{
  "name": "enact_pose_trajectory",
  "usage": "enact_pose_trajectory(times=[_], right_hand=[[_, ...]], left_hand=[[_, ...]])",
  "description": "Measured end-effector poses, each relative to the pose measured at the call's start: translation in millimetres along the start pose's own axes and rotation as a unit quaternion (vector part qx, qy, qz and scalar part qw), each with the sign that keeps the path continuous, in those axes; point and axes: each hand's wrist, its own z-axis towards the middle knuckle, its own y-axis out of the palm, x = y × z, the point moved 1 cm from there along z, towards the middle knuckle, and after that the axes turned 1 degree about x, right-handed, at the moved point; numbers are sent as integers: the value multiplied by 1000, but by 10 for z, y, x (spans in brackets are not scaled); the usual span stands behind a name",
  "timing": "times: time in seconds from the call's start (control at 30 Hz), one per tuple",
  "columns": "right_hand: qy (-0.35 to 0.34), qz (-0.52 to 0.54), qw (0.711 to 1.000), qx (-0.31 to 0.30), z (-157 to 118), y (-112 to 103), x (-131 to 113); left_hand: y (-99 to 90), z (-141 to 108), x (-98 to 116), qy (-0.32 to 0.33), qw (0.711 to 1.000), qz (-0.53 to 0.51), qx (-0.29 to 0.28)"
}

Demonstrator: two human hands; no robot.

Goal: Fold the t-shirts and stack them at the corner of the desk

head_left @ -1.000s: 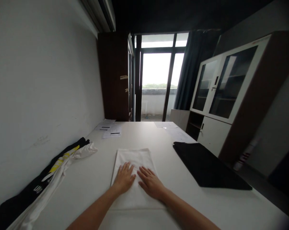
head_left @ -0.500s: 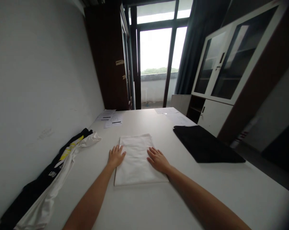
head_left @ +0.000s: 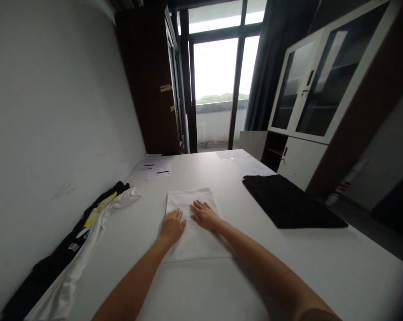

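A white cloth, folded into a flat rectangle, lies on the white table in front of me; it may be a garment, but its kind does not show. My left hand rests flat on its left part, fingers stretched forward. Just to the right, my right hand lies palm down near the cloth's middle, fingers spread. A small gap separates the two hands, and neither grips anything.
Along the wall at left lie black and white garments with yellow print. A folded black cloth lies on the table's right side. Papers sit at the far left, more papers at the far right. Cabinets stand beyond.
Both hands have slid inward over the white cloth, the left one to the right and the right one to the left, so they are closer together. The cloth keeps its place.
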Motion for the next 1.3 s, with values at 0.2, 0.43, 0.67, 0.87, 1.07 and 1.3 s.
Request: enact_pose_trajectory(times=[0.2, 0.43, 0.67, 0.87, 1.07, 1.3], right_hand=[[31, -1, 999, 26, 104, 73, 290], [162, -21, 986, 24, -34, -86, 719], [66, 14, 997, 47, 4, -43, 528], [93, 1, 996, -6, 73, -26, 550], [190, -15, 981, 20, -14, -87, 720], [178, -20, 983, 32, -146, -26, 589]], left_hand=[[-46, -119, 279, 91, 994, -24, -59], [-184, -264, 646, 237, 956, -54, -163], [-257, -361, 765, 280, 945, -68, -157], [-266, -379, 789, 281, 942, -65, -171], [-338, -427, 901, 300, 938, -88, -151], [-446, -405, 1051, 286, 943, -120, -121]])
